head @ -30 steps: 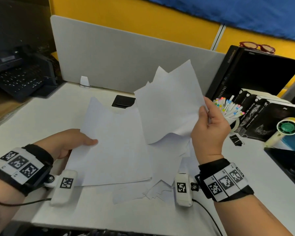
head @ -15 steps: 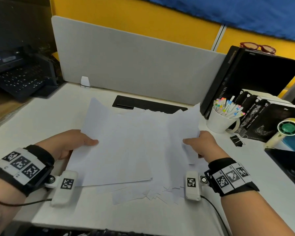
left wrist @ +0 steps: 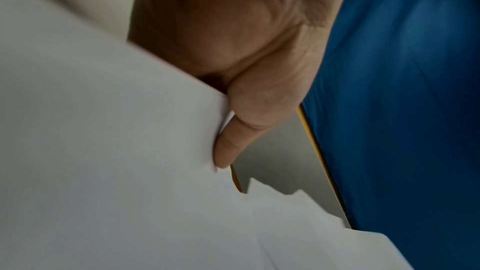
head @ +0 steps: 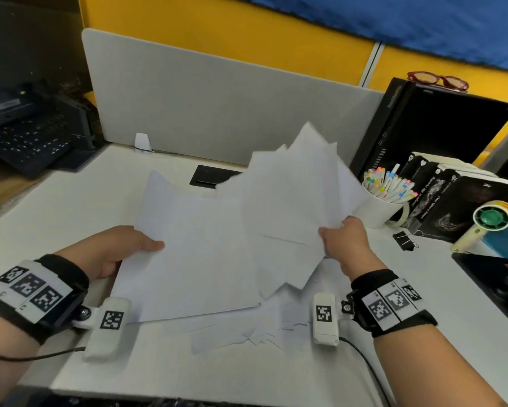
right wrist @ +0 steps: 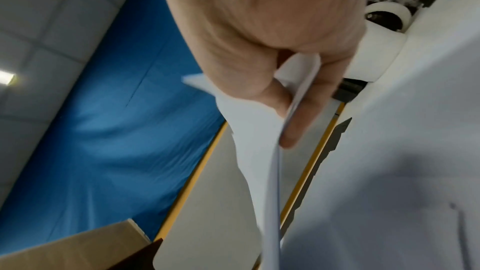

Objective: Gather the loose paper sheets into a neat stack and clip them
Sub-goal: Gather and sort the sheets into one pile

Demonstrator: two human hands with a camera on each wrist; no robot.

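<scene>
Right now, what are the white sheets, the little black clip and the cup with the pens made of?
White sheets: thin paper, matte; they bend and fan in the right hand.
Black clip: likely painted metal, with thin wire handles.
Cup: smooth white, probably glazed ceramic, though plastic is possible.

Print on the black books (head: 464, 201) and black box (head: 393, 96) is too blurred to read.
</scene>
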